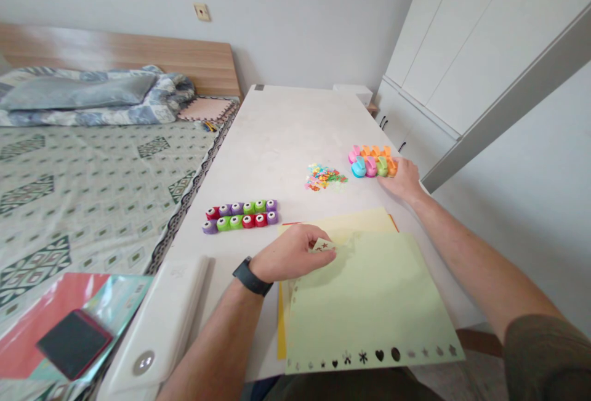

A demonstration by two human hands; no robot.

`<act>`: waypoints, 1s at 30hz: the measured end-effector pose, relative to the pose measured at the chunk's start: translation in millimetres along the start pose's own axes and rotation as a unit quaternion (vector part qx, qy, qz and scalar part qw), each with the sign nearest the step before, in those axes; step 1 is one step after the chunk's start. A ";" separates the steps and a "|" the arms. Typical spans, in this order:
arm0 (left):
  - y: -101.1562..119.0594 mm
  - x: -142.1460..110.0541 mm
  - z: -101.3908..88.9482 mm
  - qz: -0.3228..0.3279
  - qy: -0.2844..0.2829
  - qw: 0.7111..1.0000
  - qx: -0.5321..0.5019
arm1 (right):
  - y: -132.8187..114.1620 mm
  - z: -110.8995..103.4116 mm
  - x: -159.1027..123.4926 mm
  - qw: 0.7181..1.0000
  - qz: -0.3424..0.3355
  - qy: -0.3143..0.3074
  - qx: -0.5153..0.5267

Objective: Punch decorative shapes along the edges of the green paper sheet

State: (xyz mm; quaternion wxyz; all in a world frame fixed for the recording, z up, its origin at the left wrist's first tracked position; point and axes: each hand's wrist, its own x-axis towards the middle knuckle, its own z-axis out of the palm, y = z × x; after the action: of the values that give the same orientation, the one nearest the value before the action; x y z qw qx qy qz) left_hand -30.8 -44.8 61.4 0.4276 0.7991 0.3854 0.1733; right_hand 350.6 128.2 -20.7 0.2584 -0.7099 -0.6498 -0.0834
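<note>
Between small punches (236,222) and larger punches (370,167), confetti (324,175)

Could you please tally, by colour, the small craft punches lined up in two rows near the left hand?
Purple punches: 5
Green punches: 4
Red punches: 3
Total: 12
</note>
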 end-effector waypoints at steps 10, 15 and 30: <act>-0.5 0.5 0.4 -0.008 0.001 1.000 0.005 | 7.7 5.0 6.5 1.000 0.025 -0.002 0.010; 1.2 0.2 -0.6 -0.010 -0.003 1.000 0.002 | 11.7 2.5 5.9 0.999 0.024 -0.006 0.022; -1.0 0.0 -0.2 -0.007 0.000 1.000 0.005 | 20.5 6.7 9.2 0.996 0.084 -0.026 0.031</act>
State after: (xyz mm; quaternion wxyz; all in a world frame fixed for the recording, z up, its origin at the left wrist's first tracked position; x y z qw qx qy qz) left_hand -31.4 -44.3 60.7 0.4247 0.7986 0.3918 0.1683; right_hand 370.2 139.0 -27.5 0.2694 -0.7558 -0.5964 -0.0225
